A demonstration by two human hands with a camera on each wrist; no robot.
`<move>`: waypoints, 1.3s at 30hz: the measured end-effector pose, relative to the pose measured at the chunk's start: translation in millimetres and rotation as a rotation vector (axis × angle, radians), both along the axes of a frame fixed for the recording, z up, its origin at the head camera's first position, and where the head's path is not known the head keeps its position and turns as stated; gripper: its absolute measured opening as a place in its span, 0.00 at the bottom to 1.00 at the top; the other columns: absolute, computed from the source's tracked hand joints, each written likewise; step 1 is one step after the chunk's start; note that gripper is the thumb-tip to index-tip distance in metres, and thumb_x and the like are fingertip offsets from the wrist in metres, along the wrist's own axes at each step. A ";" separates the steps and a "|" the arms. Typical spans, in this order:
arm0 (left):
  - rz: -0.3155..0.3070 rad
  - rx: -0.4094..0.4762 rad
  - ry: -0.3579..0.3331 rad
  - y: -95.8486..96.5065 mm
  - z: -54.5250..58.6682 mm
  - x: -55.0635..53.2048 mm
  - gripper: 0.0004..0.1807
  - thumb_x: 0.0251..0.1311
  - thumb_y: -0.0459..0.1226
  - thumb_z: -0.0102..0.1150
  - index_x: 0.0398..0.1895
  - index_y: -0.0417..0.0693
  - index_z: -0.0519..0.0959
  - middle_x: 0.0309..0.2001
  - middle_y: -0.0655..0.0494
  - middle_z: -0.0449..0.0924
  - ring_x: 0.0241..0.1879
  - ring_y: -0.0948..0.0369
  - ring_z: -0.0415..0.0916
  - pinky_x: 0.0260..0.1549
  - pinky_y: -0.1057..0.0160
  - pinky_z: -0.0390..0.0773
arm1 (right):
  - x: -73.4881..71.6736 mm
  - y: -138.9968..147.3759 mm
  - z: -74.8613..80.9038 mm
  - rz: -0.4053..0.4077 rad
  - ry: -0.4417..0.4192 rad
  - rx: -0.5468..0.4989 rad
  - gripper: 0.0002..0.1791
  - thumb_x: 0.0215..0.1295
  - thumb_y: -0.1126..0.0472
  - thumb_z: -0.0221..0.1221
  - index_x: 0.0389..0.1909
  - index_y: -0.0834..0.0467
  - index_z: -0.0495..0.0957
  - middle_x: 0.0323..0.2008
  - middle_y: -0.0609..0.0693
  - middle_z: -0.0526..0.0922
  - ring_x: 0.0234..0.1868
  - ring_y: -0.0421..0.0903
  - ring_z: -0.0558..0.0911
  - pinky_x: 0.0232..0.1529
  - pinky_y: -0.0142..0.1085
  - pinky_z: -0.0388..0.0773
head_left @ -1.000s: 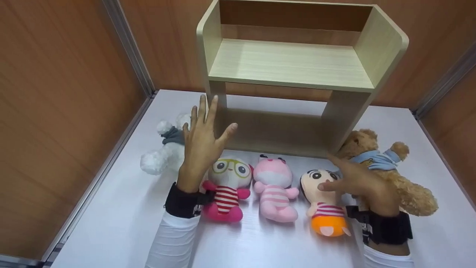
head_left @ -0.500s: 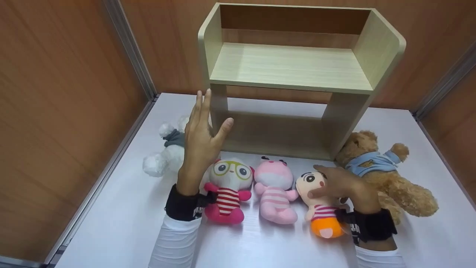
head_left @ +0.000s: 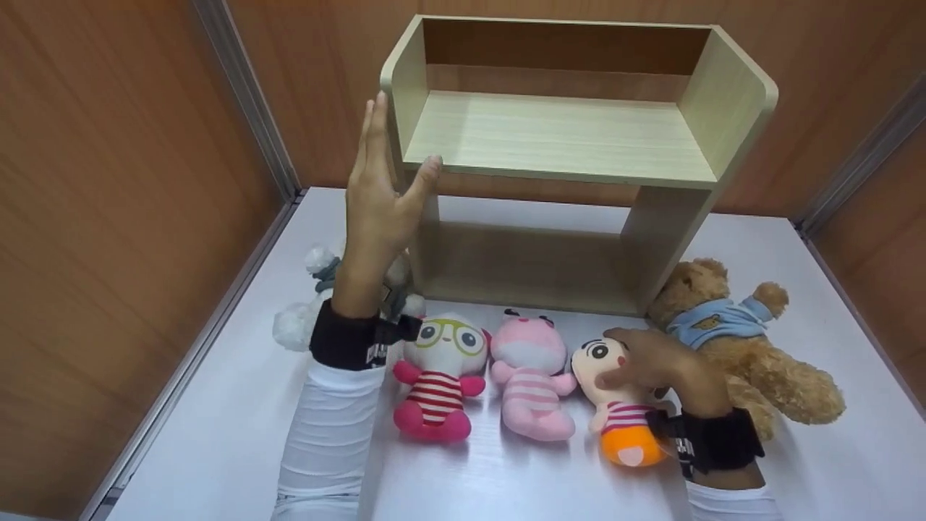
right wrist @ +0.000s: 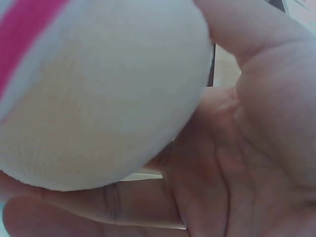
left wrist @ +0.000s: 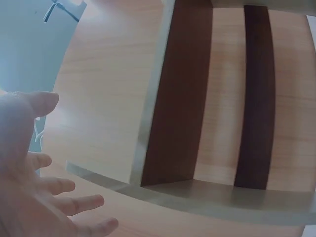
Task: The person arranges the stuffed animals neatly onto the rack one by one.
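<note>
Gripping the cloth doll with round pale head, pink-striped shirt and orange bottom, my right hand bends its thumb and fingers around the head; this doll is at the right of the row of soft toys, its head leaning to the left; whether it is lifted from the smooth white table, I cannot tell. My left hand is raised with fingers spread and holds nothing; it is by the left panel of the pale wooden two-level shelf; if it touches there, I cannot tell. My left forearm partly hides a fluffy white plush toy; left of the doll are a pink striped plush and a red-striped plush with yellow glasses; to the right lies a furry brown bear in light blue shirt.
</note>
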State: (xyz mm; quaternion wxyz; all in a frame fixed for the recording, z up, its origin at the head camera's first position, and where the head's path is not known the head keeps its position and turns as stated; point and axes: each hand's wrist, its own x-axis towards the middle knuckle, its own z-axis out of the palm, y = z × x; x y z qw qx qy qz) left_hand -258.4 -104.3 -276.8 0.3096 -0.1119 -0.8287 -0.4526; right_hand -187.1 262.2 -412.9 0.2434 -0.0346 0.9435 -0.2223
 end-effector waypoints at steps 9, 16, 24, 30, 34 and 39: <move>-0.074 0.122 0.011 1.8 38.3 -35.5 0.46 0.64 0.53 0.63 0.82 0.59 0.54 0.81 0.60 0.57 0.73 0.65 0.65 0.69 0.62 0.67 | 6.5 0.3 -1.0 -0.013 0.012 0.024 0.52 0.54 0.38 0.73 0.75 0.56 0.65 0.65 0.65 0.76 0.47 0.56 0.79 0.37 0.44 0.85; -0.233 0.299 0.045 -0.9 44.3 -64.5 0.29 0.71 0.45 0.55 0.71 0.43 0.70 0.80 0.53 0.58 0.79 0.62 0.57 0.74 0.71 0.57 | 10.0 -2.2 -4.9 0.032 0.045 0.021 0.50 0.53 0.40 0.74 0.73 0.58 0.68 0.62 0.63 0.79 0.49 0.56 0.79 0.51 0.54 0.83; -0.297 0.453 0.053 -11.9 46.8 -83.4 0.17 0.79 0.38 0.41 0.52 0.40 0.80 0.69 0.50 0.75 0.73 0.64 0.65 0.70 0.74 0.59 | 9.6 -6.6 -5.9 0.000 0.016 0.012 0.50 0.52 0.40 0.74 0.74 0.55 0.67 0.61 0.62 0.79 0.45 0.54 0.79 0.34 0.45 0.85; -0.319 0.419 0.131 -11.0 37.6 -97.8 0.14 0.77 0.35 0.41 0.46 0.44 0.79 0.58 0.50 0.78 0.69 0.60 0.68 0.70 0.72 0.60 | 8.8 -4.3 -8.3 -0.009 0.018 0.038 0.50 0.52 0.38 0.74 0.74 0.54 0.67 0.64 0.61 0.78 0.49 0.55 0.79 0.45 0.52 0.85; -0.300 0.386 0.233 -8.1 32.0 -100.9 0.14 0.76 0.35 0.41 0.47 0.44 0.80 0.49 0.59 0.79 0.62 0.60 0.71 0.67 0.70 0.62 | 8.2 -2.9 -8.6 -0.012 0.016 0.038 0.50 0.52 0.38 0.74 0.74 0.53 0.67 0.65 0.62 0.77 0.49 0.55 0.78 0.45 0.51 0.85; -0.254 0.367 0.281 -7.9 27.3 -100.7 0.18 0.76 0.37 0.39 0.55 0.39 0.79 0.40 0.61 0.77 0.56 0.61 0.72 0.63 0.69 0.62 | 8.1 -3.7 -9.2 -0.025 0.004 0.023 0.50 0.52 0.39 0.74 0.74 0.53 0.67 0.65 0.62 0.76 0.46 0.54 0.78 0.33 0.43 0.84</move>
